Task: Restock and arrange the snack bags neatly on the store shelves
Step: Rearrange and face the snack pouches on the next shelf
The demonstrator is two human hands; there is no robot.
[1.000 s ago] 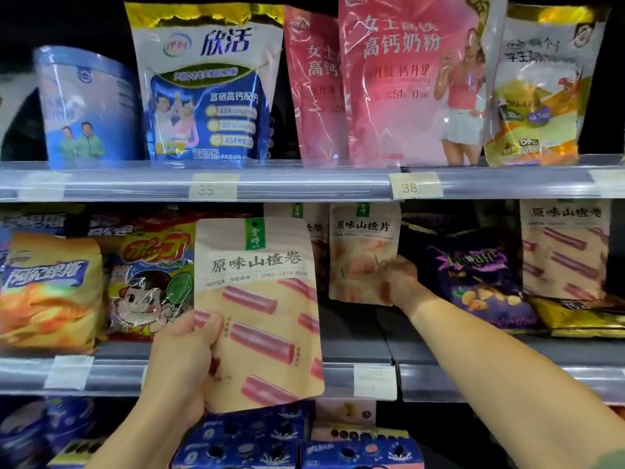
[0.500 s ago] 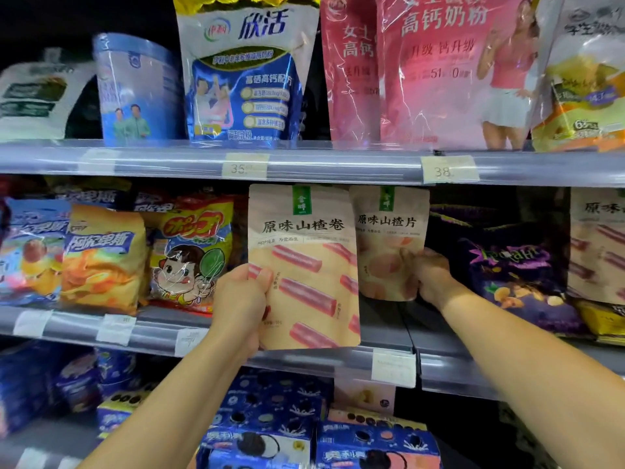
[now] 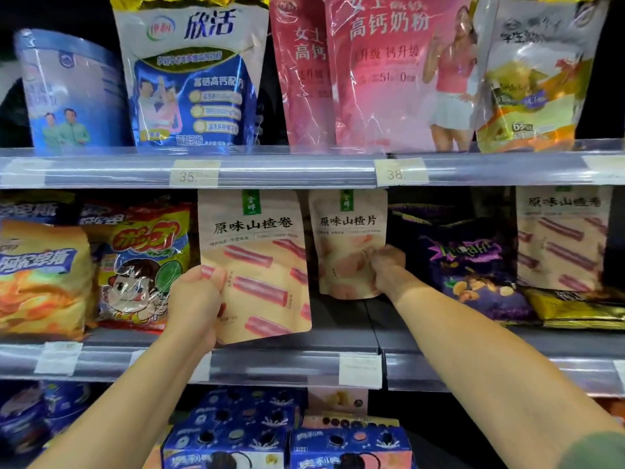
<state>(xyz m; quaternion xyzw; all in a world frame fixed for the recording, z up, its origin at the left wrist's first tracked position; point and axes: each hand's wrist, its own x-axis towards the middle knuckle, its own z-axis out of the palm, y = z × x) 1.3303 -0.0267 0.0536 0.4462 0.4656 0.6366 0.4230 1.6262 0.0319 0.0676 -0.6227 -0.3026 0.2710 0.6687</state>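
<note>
- Head view: I'm looking at a store rack in dim light, with a grey middle shelf [image 3: 341,319] across the centre of the frame and a clear price rail [image 3: 287,170] above it. The rail carries tags reading 35 [image 3: 194,173] and 38 [image 3: 400,171].
- Big milk-powder pouches line the top of the frame, a blue-and-white pouch [image 3: 189,79] among them. Blue cookie boxes [image 3: 230,438] fill the bottom.
- The roll bag [image 3: 257,252] is a beige pouch with a small green label at its top, dark lettering and pink sticks printed on it. It is upright at centre frame, in front of the middle shelf.
- The slice bag [image 3: 345,231] just right of it is smaller, the same beige, printed with pink rounds. It stands farther back on the shelf.
- My left hand [image 3: 196,299] grips the roll bag at its lower left edge, thumb across the front and fingers hidden behind.
- My right hand [image 3: 387,265] has its fingers [image 3: 373,255] curled onto the slice bag's right edge, beside a purple bag [image 3: 473,265].
- I cannot tell whether the roll bag's bottom touches the shelf.
</note>
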